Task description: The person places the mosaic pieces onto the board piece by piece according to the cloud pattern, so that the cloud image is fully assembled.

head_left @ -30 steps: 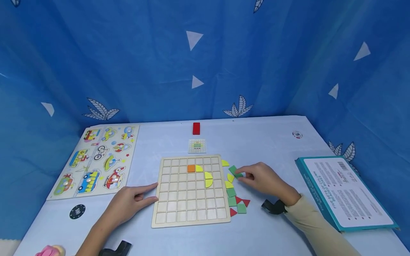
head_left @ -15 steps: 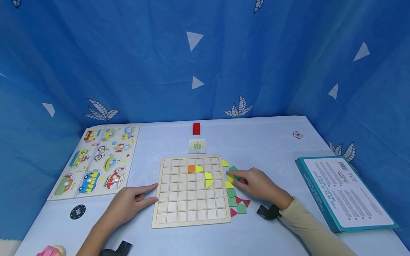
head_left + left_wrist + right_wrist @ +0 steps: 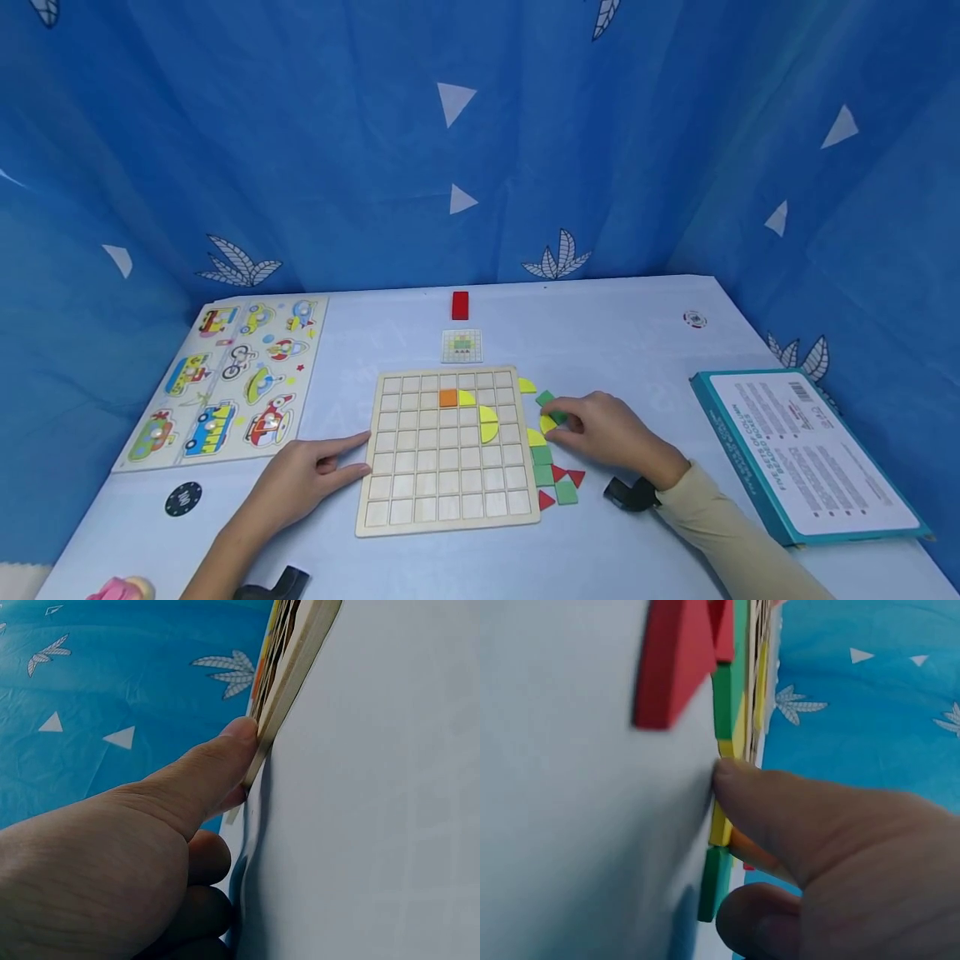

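A square wooden grid board (image 3: pixel 437 461) lies in the middle of the table. Set in its cells are an orange square (image 3: pixel 447 398) and several yellow quarter-circle tiles (image 3: pixel 489 432). My left hand (image 3: pixel 291 482) touches the board's left edge with extended thumb and forefinger; in the left wrist view the thumb (image 3: pixel 202 776) meets the wooden rim. Right of the board, my right hand (image 3: pixel 611 429) pinches a loose yellow quarter-circle tile (image 3: pixel 547 423) between thumb and forefinger, low at the table. Green squares (image 3: pixel 543 475) and red triangles (image 3: pixel 546 500) lie beside it.
A small printed pattern card (image 3: pixel 462 347) and a red block (image 3: pixel 460 306) are behind the board. On the left are a vehicle puzzle (image 3: pixel 258 342) and a black chip (image 3: pixel 183 499). A teal-edged box (image 3: pixel 817 450) lies to the right.
My right hand has gone from a green tile to the yellow quarter-circle tile, which has shifted slightly right. The left hand stays at the board's edge.
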Motion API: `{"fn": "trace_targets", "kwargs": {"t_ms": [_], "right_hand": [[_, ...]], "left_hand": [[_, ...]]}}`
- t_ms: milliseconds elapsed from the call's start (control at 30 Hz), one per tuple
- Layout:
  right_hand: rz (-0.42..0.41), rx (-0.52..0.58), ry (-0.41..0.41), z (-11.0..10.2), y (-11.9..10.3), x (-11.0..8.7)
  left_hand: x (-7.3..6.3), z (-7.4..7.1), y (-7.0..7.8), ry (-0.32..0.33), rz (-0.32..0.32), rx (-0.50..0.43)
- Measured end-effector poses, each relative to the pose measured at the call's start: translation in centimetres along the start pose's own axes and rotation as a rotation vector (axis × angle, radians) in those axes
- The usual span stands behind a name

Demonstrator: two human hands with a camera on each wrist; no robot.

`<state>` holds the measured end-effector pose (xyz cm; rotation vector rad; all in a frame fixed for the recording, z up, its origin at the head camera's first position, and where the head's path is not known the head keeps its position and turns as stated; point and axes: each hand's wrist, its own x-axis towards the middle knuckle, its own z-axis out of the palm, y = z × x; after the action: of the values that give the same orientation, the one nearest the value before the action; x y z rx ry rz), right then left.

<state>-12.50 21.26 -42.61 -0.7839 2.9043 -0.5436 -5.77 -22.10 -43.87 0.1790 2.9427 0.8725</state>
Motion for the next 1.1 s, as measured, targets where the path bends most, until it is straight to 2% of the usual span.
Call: {"fn": "trace_targets", "kwargs": {"t_ms": [567, 733, 900, 1100], "right_hand": [[-0.061, -0.068, -0.028, -0.6, 0.0, 0.1], [-0.076, -0.045, 0.007, -1.3, -0.2, 0.3], [-0.104, -0.024, 0.022, -2.1, -1.2, 1.6], [-0.136, -0.006, -0.028, -1.6, -3.7, 4.4]], "left_hand": [[-0.1, 0.1, -0.3, 0.01, 0.019, -0.004], [-0.1, 0.1, -0.2, 0.013, 0.025, -0.009], [0.0, 0.0, -0.2, 0.007, 0.012, -0.009], [-0.1, 0.1, -0.1, 0.005, 0.011, -0.009]]}}
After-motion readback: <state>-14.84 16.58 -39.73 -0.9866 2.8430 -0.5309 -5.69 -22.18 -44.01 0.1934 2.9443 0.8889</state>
